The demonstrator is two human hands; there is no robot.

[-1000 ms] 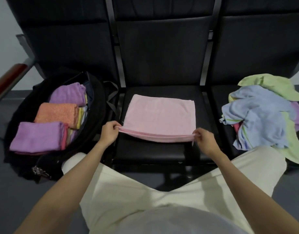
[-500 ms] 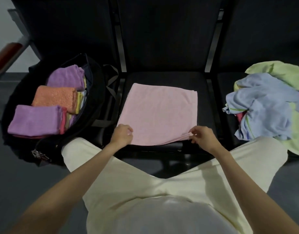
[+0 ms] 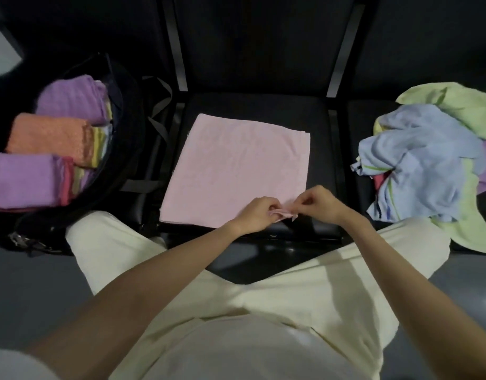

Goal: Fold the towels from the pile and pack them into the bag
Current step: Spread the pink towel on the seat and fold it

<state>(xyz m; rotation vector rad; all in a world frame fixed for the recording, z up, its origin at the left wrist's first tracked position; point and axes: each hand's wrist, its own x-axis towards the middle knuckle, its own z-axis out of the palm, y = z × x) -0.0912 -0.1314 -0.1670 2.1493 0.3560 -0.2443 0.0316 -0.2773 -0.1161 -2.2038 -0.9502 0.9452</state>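
Bag (image 3: pixel 126 149) at far left, black and unzipped, sits open on a dark seat. Inside it lie folded towels: a purple folded towel (image 3: pixel 72 101) at the back, an orange folded towel (image 3: pixel 48 138) in the middle, and a second purple one (image 3: pixel 22 179) nearest the viewer, with edges of yellow, green and red cloth showing beside them.

On the middle seat (image 3: pixel 321 160), black and padded, a pink towel (image 3: pixel 236 165) lies flat, folded into a rough square. Its near right corner is raised slightly off the seat.

The person's left hand (image 3: pixel 257 213) reaches in from below and pinches that near right corner between thumb and curled fingers. The right hand (image 3: pixel 318 202) is just beside it, almost touching, and pinches the same corner from the other side, its fingers curled too. Both bare forearms stretch from the bottom of the view towards the corner. Cream-coloured trousers (image 3: pixel 263 283) cover the person's knees, which are spread in front of the seat.

On the right seat a loose pile of towels (image 3: pixel 433 165) lies unfolded: a light blue one on top, pale green ones under and behind it, and small bits of purple and red showing at the edges. The pile is well apart from the pink towel.
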